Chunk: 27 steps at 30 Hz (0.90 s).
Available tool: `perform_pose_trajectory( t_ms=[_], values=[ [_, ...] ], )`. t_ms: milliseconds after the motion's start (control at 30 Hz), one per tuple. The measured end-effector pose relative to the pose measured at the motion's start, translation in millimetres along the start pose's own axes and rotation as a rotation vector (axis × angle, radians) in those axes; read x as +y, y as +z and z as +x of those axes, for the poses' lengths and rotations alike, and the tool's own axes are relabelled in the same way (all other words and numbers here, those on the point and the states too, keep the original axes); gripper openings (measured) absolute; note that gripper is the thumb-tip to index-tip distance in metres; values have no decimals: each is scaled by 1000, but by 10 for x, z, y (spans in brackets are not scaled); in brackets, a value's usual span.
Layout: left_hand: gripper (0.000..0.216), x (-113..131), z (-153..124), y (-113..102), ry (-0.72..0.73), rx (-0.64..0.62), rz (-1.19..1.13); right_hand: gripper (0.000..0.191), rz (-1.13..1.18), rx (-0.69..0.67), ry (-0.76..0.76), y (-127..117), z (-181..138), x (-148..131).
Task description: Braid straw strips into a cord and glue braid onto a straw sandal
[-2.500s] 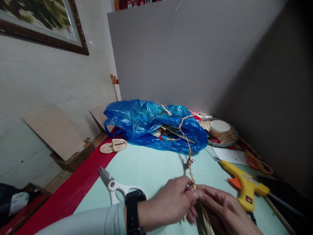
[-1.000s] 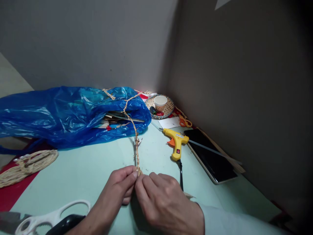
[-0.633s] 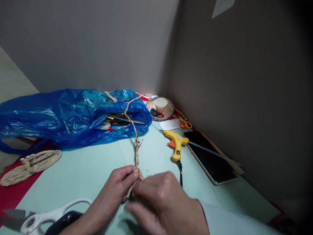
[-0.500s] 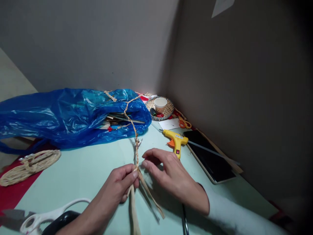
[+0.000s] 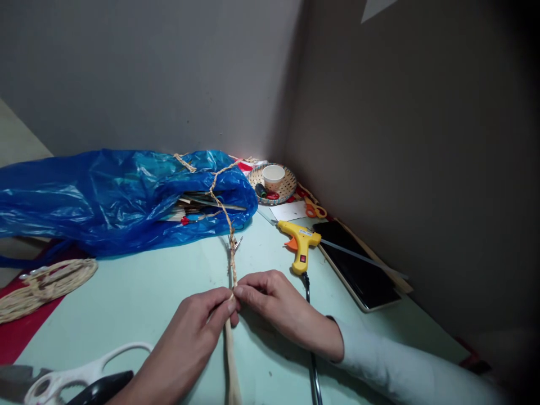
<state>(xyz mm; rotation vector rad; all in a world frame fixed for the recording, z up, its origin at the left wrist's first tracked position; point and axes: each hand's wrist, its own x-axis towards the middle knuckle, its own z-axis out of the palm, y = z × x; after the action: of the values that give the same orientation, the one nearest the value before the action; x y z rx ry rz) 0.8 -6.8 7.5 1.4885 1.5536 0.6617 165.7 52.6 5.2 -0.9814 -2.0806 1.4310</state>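
A thin braid of straw-coloured fibre [image 5: 233, 261] runs from over the blue plastic bag down to my two hands at the middle of the table. My left hand [image 5: 202, 320] pinches the braid's near end between thumb and forefinger. Touching it from the right, my right hand [image 5: 280, 304] has its thumb and fingertips closed on the fibre at the same spot. Below the fingers a loose, flat fibre strand [image 5: 231, 360] hangs towards the table's front edge. The other strands are hidden by my fingers. A small metal clip [image 5: 235, 243] sits on the braid farther up.
The blue plastic bag [image 5: 113, 197] lies at the back. A yellow glue gun [image 5: 301, 242], a dark phone or tablet [image 5: 358, 267] and orange scissors [image 5: 315, 209] are on the right. White-handled scissors [image 5: 84, 371] and a coiled braid [image 5: 50, 287] lie left. A cup [image 5: 273, 175] stands on a woven tray [image 5: 289, 188].
My right hand has moved left and down to the braid and closed on it beside my left hand. The loose strands that hung out to the right no longer show there.
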Motion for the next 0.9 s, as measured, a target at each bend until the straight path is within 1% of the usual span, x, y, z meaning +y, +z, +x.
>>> perform_pose_trajectory(
  t_ms=[133,233,300,367,467,567,633,700,733,767,833,867,900],
  values=[
    [35,54,-64,-38,23,22,153,36,100,24,34,63,21,94],
    [37,47,-134,-66,103,97,336,36,138,30,13,82,27,129],
    [34,8,-176,-44,223,158,462,34,174,27,-16,80,26,119],
    [29,-46,-198,17,389,229,598,31,245,18,-26,75,20,91],
    [24,-114,-191,152,601,327,799,28,378,-36,19,70,0,49],
    [27,-126,-182,263,712,335,951,30,500,-105,113,73,-13,30],
    [27,-97,-191,278,737,305,971,29,541,-98,154,72,-13,22],
    [21,-50,-196,224,721,283,878,27,537,-66,145,65,-12,10],
    [20,-25,-189,174,679,282,790,26,524,-54,128,59,-13,3],
    [23,-3,-173,115,609,299,685,27,503,-46,113,53,-18,-3],
    [30,25,-110,-6,373,324,415,29,472,-49,106,43,-30,-14],
    [26,29,-68,-55,230,293,246,29,473,-56,112,41,-37,-18],
    [20,27,-23,-88,114,226,47,30,488,-71,112,42,-41,-20]
  ],
)
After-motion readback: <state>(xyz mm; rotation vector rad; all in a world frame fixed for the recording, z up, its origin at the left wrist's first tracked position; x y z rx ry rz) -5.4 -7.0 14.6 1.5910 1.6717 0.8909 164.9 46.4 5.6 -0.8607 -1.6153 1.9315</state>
